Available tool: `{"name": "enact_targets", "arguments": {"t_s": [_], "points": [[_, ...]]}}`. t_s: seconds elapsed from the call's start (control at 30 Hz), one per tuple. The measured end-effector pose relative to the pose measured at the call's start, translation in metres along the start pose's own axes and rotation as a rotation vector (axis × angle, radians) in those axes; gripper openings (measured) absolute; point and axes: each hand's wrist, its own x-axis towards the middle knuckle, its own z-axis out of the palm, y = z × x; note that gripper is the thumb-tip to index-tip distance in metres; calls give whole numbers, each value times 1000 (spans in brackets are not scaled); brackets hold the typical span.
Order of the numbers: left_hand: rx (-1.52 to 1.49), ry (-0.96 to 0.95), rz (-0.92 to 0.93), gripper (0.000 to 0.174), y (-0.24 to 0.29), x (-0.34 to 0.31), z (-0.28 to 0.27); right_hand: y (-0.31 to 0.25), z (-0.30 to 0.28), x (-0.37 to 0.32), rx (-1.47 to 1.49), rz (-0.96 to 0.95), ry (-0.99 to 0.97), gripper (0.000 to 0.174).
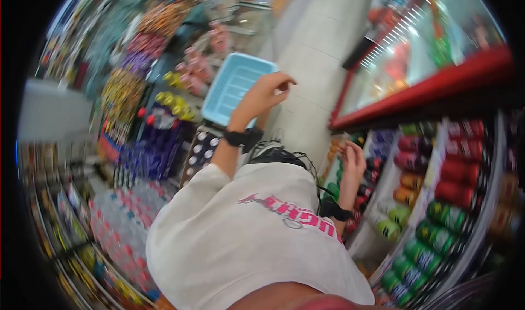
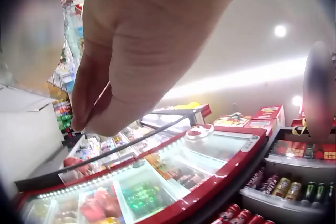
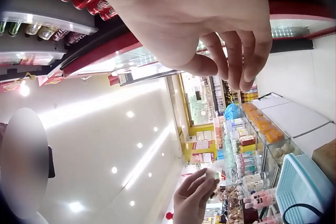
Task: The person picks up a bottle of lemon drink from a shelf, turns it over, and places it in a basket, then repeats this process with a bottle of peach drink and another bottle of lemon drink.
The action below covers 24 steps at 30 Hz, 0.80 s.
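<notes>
The blue basket, its inside ribbed and slotted, is the thing nearest the left hand, which shows in front of the basket's right edge in the head view; the right wrist view shows a gap between the two. The left hand's fingers bend toward the thumb, and a pale patch shows by their tips, so I cannot tell whether they pinch something small. The right hand is well apart from the basket, to its lower right, with fingers loosely curved and nothing in its grasp, in front of shelves of cans. Each wrist wears a black band. Left of the basket, just beside it, stand pink bottles, and a little lower, yellow bottles. Below the basket is a box of bottles with round white tops. Right of the basket runs the pale floor, and across it a freezer with a red frame. Further to the basket's lower right are red cans and green cans. The person's white shirt, printed in pink, fills the space below the basket.
</notes>
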Motion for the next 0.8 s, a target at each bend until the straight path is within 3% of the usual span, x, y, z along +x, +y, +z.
{"name": "enact_targets", "arguments": {"t_s": [0.2,0.4,0.53,0.8], "points": [[38,-227,104,31,84,18,58,-5,-52,-35,92,-59,134,22],[-31,-458,236,34,133,33,103,-7,-77,-73,157,-148,381,21],[-93,-647,404,32,133,47,135,1,-84,-91,171,-235,590,21],[-344,-956,430,32,109,44,165,16,-76,-141,103,-215,1047,17]]}}
